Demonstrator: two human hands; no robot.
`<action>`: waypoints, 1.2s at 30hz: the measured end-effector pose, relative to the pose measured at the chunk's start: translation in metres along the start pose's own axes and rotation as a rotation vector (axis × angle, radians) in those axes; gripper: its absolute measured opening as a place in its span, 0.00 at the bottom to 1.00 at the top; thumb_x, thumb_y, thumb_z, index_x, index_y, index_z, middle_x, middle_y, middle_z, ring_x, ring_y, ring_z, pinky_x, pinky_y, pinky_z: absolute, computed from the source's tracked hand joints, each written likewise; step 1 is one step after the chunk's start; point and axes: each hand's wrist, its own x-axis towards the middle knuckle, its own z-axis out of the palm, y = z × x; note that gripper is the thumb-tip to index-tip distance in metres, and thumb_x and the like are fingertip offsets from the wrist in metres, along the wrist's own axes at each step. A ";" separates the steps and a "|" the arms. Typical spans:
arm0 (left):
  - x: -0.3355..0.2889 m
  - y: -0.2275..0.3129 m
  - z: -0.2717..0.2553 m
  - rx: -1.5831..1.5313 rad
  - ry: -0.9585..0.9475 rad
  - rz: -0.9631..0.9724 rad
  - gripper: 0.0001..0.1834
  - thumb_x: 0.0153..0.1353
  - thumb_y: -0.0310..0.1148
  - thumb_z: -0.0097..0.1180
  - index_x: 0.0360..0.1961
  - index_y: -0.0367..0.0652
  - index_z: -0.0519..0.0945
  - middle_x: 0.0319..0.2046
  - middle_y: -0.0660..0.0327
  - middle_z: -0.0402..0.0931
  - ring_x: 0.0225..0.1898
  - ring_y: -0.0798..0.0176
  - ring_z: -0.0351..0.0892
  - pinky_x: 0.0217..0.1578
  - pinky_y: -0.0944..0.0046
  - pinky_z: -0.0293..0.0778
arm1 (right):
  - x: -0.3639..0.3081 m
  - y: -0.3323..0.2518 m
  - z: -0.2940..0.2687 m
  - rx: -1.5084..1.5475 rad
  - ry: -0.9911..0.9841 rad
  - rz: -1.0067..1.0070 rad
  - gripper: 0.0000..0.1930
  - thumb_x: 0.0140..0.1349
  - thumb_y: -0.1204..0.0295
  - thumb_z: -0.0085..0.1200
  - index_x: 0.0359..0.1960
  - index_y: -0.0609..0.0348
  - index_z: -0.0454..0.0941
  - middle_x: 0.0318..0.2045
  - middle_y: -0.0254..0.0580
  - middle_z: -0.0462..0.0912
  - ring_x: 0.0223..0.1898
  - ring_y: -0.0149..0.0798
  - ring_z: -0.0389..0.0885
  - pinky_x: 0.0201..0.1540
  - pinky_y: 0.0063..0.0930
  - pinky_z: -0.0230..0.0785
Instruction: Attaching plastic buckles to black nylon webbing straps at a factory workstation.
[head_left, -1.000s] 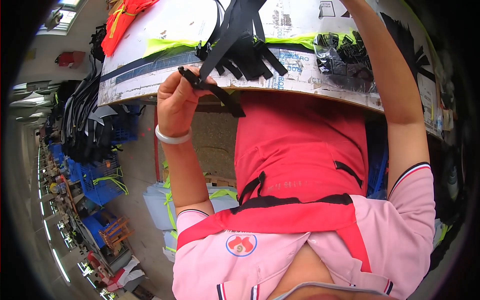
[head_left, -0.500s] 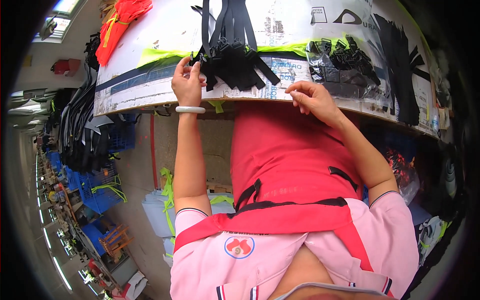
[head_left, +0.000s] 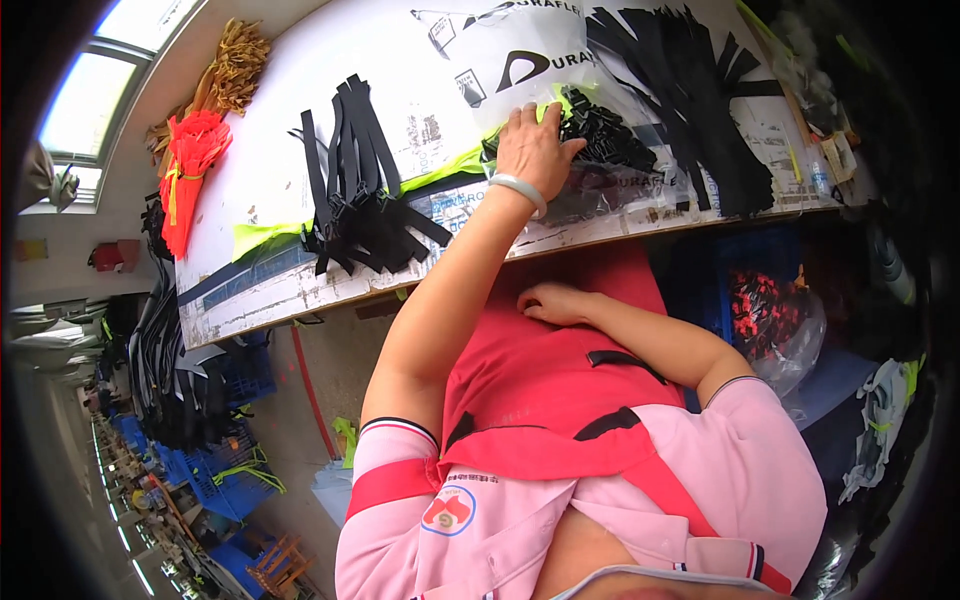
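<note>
My left hand, with a pale bangle on the wrist, lies over a clear plastic bag of black plastic buckles. Its fingers are stretched out and spread, at the left side of the buckle pile. My right hand is curled in front of the red apron, just below the table edge; what its fingers hold, if anything, is hidden. Left of my left hand lies a bunch of black webbing straps with buckles attached near their lower ends. Neon yellow fabric runs beneath the straps.
A heap of black straps lies right of the bag on the worn white table. At the far left are a bright orange-red bundle and a tan bundle. Blue crates stand on the floor at left.
My left hand has left the strapped buckles, moving right to the bag with its fingers now spread. My right hand has dropped down and left, off the table edge. The view has shifted.
</note>
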 end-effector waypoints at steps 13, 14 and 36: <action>0.022 -0.013 0.042 -0.316 -0.166 -0.212 0.20 0.50 0.37 0.63 0.45 0.44 0.80 0.40 0.48 0.76 0.47 0.45 0.75 0.50 0.55 0.70 | -0.002 0.004 -0.018 -0.002 -0.003 -0.074 0.13 0.58 0.67 0.52 0.41 0.58 0.80 0.36 0.51 0.82 0.39 0.47 0.81 0.44 0.35 0.71; 0.022 -0.012 0.052 -0.344 -0.121 -0.202 0.20 0.49 0.36 0.63 0.44 0.43 0.80 0.41 0.48 0.76 0.46 0.45 0.75 0.50 0.54 0.71 | -0.003 0.009 -0.018 0.027 -0.011 -0.044 0.12 0.59 0.67 0.52 0.42 0.58 0.79 0.35 0.50 0.82 0.37 0.44 0.81 0.42 0.34 0.72; 0.019 -0.006 0.058 -2.257 -0.335 -0.927 0.11 0.64 0.42 0.52 0.39 0.46 0.74 0.30 0.62 0.77 0.24 0.66 0.77 0.14 0.72 0.71 | -0.015 -0.011 -0.025 0.183 0.155 0.039 0.11 0.63 0.72 0.50 0.44 0.65 0.78 0.27 0.37 0.80 0.26 0.28 0.75 0.31 0.24 0.69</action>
